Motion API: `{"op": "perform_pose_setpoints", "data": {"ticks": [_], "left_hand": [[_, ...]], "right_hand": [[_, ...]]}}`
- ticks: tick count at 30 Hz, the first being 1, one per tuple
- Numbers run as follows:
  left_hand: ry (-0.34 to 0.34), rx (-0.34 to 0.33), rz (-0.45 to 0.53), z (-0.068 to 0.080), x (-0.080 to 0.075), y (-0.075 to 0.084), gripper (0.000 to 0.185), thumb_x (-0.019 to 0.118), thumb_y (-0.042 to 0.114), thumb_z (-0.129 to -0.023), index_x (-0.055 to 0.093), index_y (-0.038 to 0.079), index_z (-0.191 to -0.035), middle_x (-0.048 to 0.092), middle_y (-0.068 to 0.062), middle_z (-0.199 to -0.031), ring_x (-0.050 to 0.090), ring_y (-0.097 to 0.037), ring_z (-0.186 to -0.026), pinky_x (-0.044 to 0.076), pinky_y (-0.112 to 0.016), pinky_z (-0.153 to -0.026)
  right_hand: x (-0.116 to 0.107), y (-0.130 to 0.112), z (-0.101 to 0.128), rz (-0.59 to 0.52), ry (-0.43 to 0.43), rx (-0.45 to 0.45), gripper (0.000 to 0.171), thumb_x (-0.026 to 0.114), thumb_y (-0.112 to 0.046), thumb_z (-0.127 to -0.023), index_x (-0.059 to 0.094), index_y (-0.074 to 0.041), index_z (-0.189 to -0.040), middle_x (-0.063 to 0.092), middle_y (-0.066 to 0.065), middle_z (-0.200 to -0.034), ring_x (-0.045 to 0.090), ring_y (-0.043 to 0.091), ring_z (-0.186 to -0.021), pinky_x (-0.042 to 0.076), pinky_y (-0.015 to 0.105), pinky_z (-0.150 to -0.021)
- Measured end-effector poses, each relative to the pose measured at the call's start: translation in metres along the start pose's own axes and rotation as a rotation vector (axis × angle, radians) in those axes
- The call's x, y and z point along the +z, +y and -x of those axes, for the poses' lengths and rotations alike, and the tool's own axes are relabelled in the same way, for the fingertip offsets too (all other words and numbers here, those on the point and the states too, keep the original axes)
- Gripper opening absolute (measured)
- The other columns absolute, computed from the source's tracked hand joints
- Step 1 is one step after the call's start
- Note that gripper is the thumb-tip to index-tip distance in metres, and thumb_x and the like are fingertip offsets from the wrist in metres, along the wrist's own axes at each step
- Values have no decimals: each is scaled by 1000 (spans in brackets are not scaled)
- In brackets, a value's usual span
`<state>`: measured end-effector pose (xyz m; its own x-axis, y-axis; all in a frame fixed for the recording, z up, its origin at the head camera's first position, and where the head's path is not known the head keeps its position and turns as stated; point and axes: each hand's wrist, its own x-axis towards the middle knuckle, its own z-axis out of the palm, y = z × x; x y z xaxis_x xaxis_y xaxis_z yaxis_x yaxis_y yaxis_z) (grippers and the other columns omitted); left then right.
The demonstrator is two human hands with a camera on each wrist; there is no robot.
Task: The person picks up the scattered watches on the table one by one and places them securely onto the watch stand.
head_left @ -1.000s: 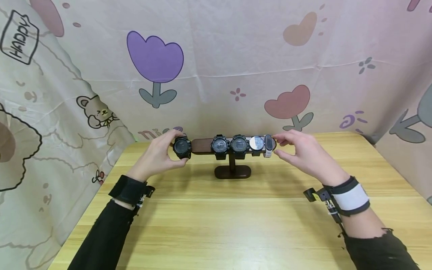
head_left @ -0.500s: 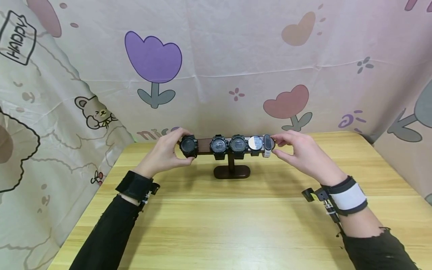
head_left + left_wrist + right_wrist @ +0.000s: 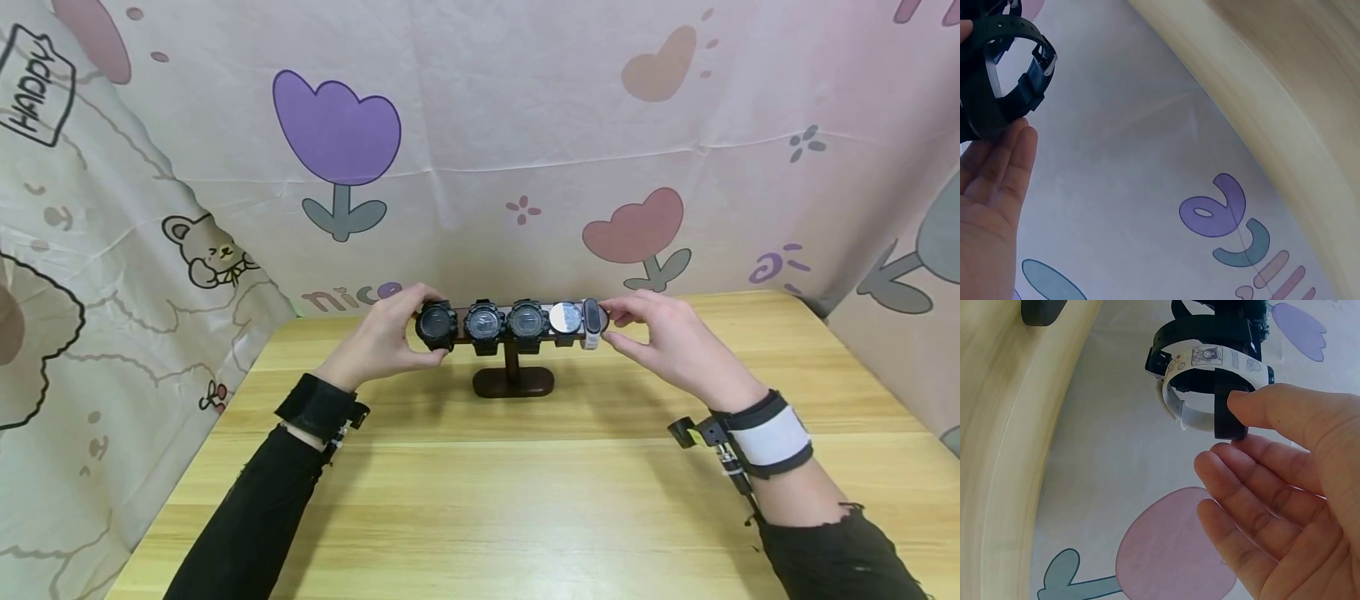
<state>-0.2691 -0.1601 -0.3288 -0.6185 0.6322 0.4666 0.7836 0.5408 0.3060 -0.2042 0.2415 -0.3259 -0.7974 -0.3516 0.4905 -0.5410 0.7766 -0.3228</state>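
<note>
My left hand (image 3: pixel 382 337) pinches a black watch (image 3: pixel 436 326) by its top and bottom, at the left end of the dark brown watch stand (image 3: pixel 513 382). In the left wrist view, that watch's buckled strap (image 3: pixel 1022 69) forms a closed loop. My right hand (image 3: pixel 667 342) grips the far right end of the stand's bar (image 3: pixel 1230 415) between thumb and fingers. Along the bar sit two black watches, one of them the middle watch (image 3: pixel 527 320), then a watch with a bright round face (image 3: pixel 565 317). Outermost on the right is a slim band with a white strap (image 3: pixel 1207 356).
The stand's oval foot rests on a light wooden table (image 3: pixel 480 500), near its back edge. Behind hangs a printed curtain (image 3: pixel 480 108), with another printed cloth (image 3: pixel 120 300) on the left. Each wrist wears a strap with a small camera (image 3: pixel 690 432).
My left hand has moved right with the black watch, sliding it along the bar toward the other watches. The right hand keeps its grip on the bar's end.
</note>
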Motion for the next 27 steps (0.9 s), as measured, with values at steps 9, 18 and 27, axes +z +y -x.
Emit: {"op": "perform_pose_setpoints", "data": {"ticks": [9, 18, 27], "left_hand": [[-1, 30, 25, -3, 4, 0, 65, 93, 18, -78, 61, 5, -133, 72, -12, -127, 70, -24, -111, 60, -43, -96], [-15, 18, 25, -4, 5, -1, 65, 92, 19, -78, 60, 6, -133, 71, -12, -127, 69, -23, -110, 60, -42, -95], [-19, 6, 24, 0, 5, -2, 64, 91, 22, -81, 60, 6, -135, 72, -11, -129, 70, -24, -111, 59, -44, -98]], "right_hand": [[0, -1, -1, -4, -17, 15, 36, 79, -6, -95, 73, 1, -130, 77, 13, -111, 76, 30, -102, 62, 52, -88], [1, -1, -1, -8, -20, 15, 36, 78, -6, -95, 73, 1, -130, 77, 14, -112, 76, 30, -102, 62, 51, -86], [2, -2, -2, -16, -22, 14, 36, 78, -6, -95, 73, 1, -130, 77, 13, -111, 75, 30, -102, 62, 52, -87]]}}
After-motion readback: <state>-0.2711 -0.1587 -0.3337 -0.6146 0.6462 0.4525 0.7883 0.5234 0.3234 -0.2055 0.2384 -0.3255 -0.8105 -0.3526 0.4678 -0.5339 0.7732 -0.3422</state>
